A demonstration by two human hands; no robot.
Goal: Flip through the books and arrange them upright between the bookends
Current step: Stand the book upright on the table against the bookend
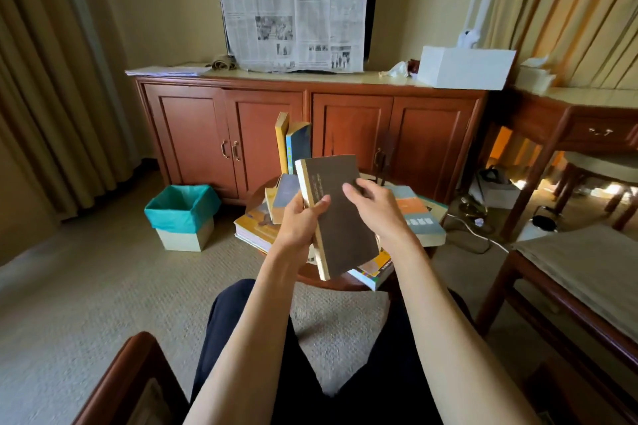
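The dark brown paperback book is in the air above the near edge of the small round wooden desk, closed and tilted, its spine to the left. The left hand grips it at the spine, thumb on the cover and fingers behind, so the book is supported from one side. The right hand lies on the cover near the right edge, thumb on top; I cannot tell if its fingers hook under the cover. This hold probably prepares to open the book and flip its pages.

Under the hands, other books lie flat and in disorder on the desk: a large orange-yellow book at the left, a book with orange and blue-grey cover at the right, a white one with coloured edge at the near side.

Farther, two books already stand upright, a yellow one and a blue one, probably against a bookend which is hidden. A thin dark bookend stands to the right, well apart, leaving room between.
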